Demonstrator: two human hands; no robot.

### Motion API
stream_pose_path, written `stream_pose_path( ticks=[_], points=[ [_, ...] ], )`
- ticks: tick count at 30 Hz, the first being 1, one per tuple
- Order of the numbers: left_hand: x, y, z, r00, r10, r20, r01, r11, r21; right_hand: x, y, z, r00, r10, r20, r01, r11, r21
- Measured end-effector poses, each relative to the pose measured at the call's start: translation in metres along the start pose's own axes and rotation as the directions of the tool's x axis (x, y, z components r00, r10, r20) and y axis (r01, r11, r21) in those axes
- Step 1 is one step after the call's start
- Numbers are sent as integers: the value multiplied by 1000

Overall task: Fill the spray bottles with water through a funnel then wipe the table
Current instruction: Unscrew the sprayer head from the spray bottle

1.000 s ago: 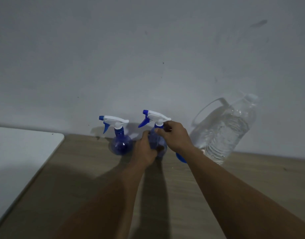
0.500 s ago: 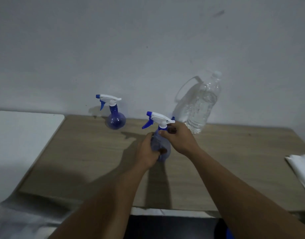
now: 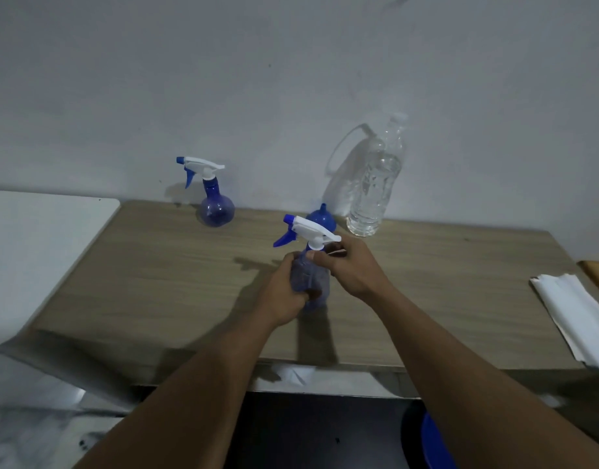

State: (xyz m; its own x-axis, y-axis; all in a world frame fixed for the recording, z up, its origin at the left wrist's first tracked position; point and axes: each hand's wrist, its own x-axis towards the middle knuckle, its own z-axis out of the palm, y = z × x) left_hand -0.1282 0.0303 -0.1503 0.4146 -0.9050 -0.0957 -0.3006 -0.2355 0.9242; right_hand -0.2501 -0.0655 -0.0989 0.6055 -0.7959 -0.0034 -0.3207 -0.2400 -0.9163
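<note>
While my left hand gripped the body of the near spray bottle at frame centre and my right hand pinched its collar under the white trigger head, the second spray bottle stood at upper left. The blue funnel and water bottle stood just behind, with a folded white cloth at the table's right edge. Risk, as I judged it: a slipping collar or squeezed thin wall could tip the bottle.
</note>
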Motion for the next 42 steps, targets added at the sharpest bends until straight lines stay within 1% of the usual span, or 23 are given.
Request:
stream_pose_path(
  ticks=[2,5,7,10,14,18,20,23,26,29,31,33,39,42],
  points=[
    [2,-3,-1,1000,-7,17,7,1000,19,1,2,1,1000,-25,0,25,999,-22],
    [3,-3,-3,999,-10,37,9,1000,28,1,4,3,999,-45,-14,45,999,12],
    [4,-1,-2,999,-30,29,29,999,34,1,5,7,998,-54,-30,54,999,0],
    [3,-3,0,999,-47,7,47,999,20,-2,10,18,991,-51,-120,48,999,-21],
    [1,-7,1,999,-38,13,37,994,103,-8,14,30,971,-84,-225,58,991,-121],
    [0,-6,2,999,-39,7,37,990,135,-13,14,41,948,-66,-312,44,996,-78],
    [3,-5,-1,999,-45,31,41,993,108,-13,12,38,957,-61,-282,48,997,-53],
    [9,2,-2,995,-59,78,51,994,101,-9,11,31,981,-56,-187,50,998,-37],
    [16,3,1,997,-55,55,49,992,114,-7,12,24,990,-70,-126,67,997,-31],
    [16,3,4,993,-97,63,89,989,120,-5,10,22,990,-92,-109,81,991,-103],
    [15,1,7,997,-80,17,76,978,192,-5,10,26,984,-104,-145,77,981,-179],
    [14,-3,10,997,-68,-23,71,969,237,-7,11,33,974,-121,-193,81,976,-201],
    [17,-5,13,994,-95,-46,102,979,177,-12,16,46,930,-174,-324,108,971,-211],
    [15,2,13,995,-84,-47,93,971,220,-16,15,53,900,-189,-391,114,972,-207]
  ],
)
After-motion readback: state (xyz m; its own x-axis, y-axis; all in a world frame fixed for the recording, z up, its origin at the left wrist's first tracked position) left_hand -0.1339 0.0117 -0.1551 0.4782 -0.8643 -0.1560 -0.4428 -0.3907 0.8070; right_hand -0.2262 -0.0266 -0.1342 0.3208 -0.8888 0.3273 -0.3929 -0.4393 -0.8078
